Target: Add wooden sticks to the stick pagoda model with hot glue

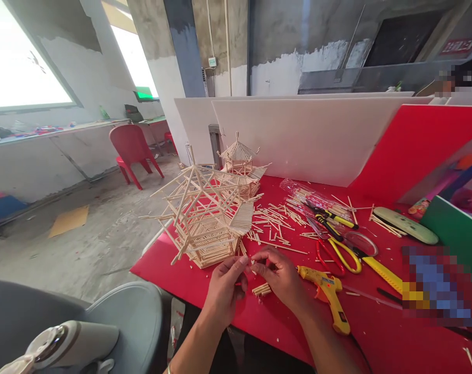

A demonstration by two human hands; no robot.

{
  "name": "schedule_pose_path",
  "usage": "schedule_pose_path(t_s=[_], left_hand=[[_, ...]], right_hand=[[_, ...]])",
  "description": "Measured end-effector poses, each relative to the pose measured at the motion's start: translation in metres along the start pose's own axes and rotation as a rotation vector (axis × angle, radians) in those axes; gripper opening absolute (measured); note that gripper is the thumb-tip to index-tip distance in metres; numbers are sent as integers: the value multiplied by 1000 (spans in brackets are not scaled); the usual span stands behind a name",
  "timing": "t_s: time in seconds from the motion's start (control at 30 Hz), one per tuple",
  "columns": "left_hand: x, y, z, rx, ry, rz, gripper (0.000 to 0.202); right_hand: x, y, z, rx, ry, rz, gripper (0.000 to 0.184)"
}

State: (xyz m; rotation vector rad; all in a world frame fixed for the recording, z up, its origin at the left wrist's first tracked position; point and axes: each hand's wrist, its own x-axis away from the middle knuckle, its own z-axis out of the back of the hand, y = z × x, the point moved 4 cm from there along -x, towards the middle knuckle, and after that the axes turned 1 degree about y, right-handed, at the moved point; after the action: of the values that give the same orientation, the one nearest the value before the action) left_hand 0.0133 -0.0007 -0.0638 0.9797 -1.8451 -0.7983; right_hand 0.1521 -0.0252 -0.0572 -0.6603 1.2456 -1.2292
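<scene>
My left hand [225, 289] and my right hand [281, 275] meet over the near edge of the red table [376, 337]. Both pinch a short thin wooden stick [250, 258] between their fingertips. A small bundle of cut sticks [261, 290] lies on the table just below my hands. Right behind them stands an unfinished pavilion of wooden sticks [204, 218], and a smaller finished pavilion model [240, 161] stands farther back.
Loose sticks [272, 223] litter the table's middle. To the right lie a yellow glue gun [331, 298], yellow-handled scissors [342, 253], pliers [331, 217], a utility knife [383, 272] and a bag of sticks. White and red boards stand behind. A red chair [132, 150] is across the floor.
</scene>
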Motion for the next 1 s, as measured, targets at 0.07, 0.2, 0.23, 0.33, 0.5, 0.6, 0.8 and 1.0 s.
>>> schedule_pose_path(t_s=[0.07, 0.2, 0.23, 0.33, 0.5, 0.6, 0.8, 1.0], left_hand=[[-2, -1, -3, -13, -67, 45, 32], [-10, -2, 2, 11, -40, 62, 29], [-12, -3, 3, 16, -23, 66, 28], [-13, -7, 3, 32, -24, 134, 25], [-8, -11, -3, 62, -65, 227, 20], [-8, -6, -4, -1, -46, 151, 22], [-8, 1, -6, -146, 41, -40, 24], [-9, -6, -6, -37, 70, 24, 30]], right_hand=[[1, 0, 1, 26, -5, 63, 16], [3, -4, 3, 61, -42, 137, 21], [4, -5, 3, 62, -47, 134, 24], [5, -5, 6, 42, -33, 121, 22], [5, 0, 10, 13, 30, 94, 15], [6, 0, 10, 6, 35, 86, 15], [7, 0, 10, 17, 45, 95, 17], [7, 7, 9, -38, 48, 21, 21]])
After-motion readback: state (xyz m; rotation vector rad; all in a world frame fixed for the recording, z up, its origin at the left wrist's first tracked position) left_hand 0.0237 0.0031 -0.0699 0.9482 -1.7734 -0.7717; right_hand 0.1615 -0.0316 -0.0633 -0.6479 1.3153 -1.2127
